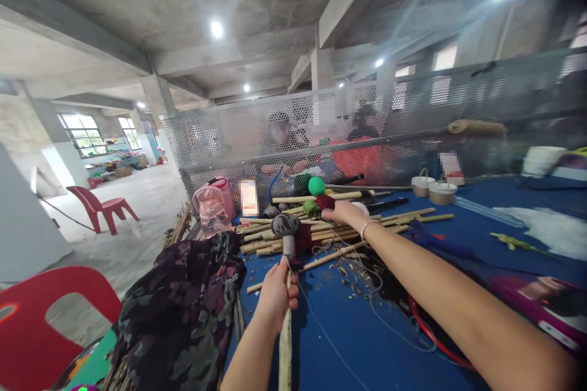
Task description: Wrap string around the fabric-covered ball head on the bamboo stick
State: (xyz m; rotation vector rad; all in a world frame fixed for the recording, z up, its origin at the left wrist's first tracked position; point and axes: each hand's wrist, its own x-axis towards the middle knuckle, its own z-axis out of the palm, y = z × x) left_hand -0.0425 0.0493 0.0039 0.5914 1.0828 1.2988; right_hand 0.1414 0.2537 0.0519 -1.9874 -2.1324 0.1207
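own hands (276, 296) 2 | bracelet (364, 232) 1 | chairs (107, 203) 2 | beige tubs (443, 193) 2

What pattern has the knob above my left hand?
The knob has grey and dark patches, clearest in the head view.

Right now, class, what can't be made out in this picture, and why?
Head view: the lower end of the pale stick in the left hand, cut off by the bottom edge.
Head view: whether the right hand grips the dark red thing; the fingers hide the contact.
Head view: details of the person in red, behind the perforated panel.
Head view: what the purple object is, blurred.
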